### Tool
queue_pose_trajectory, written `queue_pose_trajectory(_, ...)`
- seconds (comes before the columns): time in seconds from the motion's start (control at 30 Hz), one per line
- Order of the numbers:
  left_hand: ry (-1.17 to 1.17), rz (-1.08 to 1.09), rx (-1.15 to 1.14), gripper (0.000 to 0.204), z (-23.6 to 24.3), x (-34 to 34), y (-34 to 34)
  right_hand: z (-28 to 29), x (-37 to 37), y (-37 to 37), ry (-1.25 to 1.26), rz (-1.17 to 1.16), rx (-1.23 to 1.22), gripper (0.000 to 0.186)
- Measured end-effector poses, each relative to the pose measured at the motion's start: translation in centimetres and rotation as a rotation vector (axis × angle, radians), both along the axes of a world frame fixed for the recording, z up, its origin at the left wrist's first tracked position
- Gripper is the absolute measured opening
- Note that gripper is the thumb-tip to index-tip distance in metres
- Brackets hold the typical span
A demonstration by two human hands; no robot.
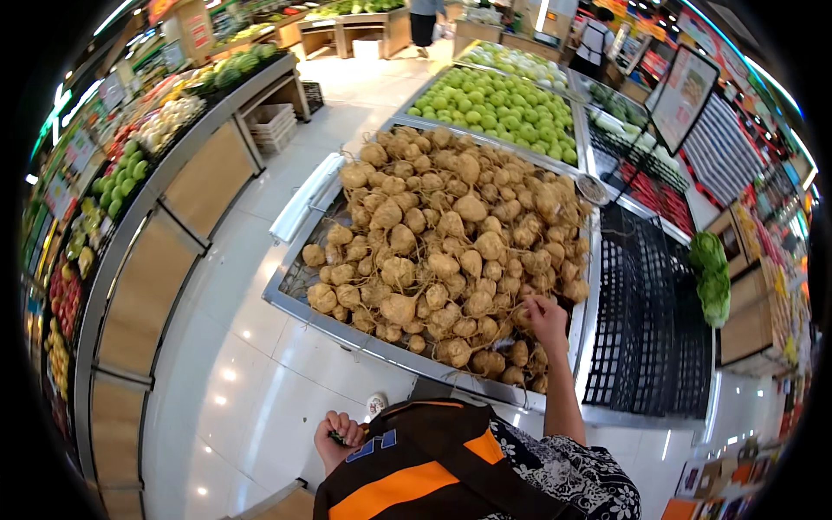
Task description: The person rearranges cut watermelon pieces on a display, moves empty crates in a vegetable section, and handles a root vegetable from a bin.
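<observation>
- Long produce stand (143, 282), wooden front: well to the left of both hands; holds mixed fruit and vegetables in bands of green, white, yellow and red.
- Metal-edged bin (282, 296): ahead of both hands; heaped with brown roots (468, 208), rounded, trailing thin stringy rootlets. The heap reaches the right hand at its near right part.
- Green-fruit bin (425, 88): beyond the roots, well ahead of the right hand; filled with round green fruit (503, 108).
- Black slatted crates (637, 312): just to the right of the right hand, side by side.
- Red produce (656, 195): ahead and to the right of the right hand, past the crates.
- Pale crates (273, 128), stacked: under the produce stand, far ahead and left of the left hand; contents too small to tell.
- Leafy green produce (711, 277): right of the right hand, at the crates' far side.
- Right hand (547, 318): fingers bent and close together, touching the roots; cannot tell whether one is gripped.
- Left hand (340, 435): low, outside the bin, fingers curled around a small dark thing, mostly hidden.
- Round dish (593, 189): ahead of the right hand, at the bin's far right corner; contents unclear.
</observation>
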State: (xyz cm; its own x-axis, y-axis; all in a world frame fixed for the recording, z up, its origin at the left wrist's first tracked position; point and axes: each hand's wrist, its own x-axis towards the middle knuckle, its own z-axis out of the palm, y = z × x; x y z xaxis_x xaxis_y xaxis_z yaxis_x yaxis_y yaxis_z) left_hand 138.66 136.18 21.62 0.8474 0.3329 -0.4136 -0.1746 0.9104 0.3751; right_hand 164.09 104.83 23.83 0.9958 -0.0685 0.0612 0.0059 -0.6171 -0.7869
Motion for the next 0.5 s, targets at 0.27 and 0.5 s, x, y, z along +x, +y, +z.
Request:
queue_pose_trajectory(0.27,0.072,-0.170,0.004,0.017,1.4,3.8,8.7,-4.1,-3.9,3.7,0.019,0.177,-0.536,0.025)
queue_pose_trajectory(0.5,0.101,-0.301,0.033,0.016,0.8,5.0,13.7,-4.4,-5.3,5.8,0.006,-0.134,-0.407,0.038)
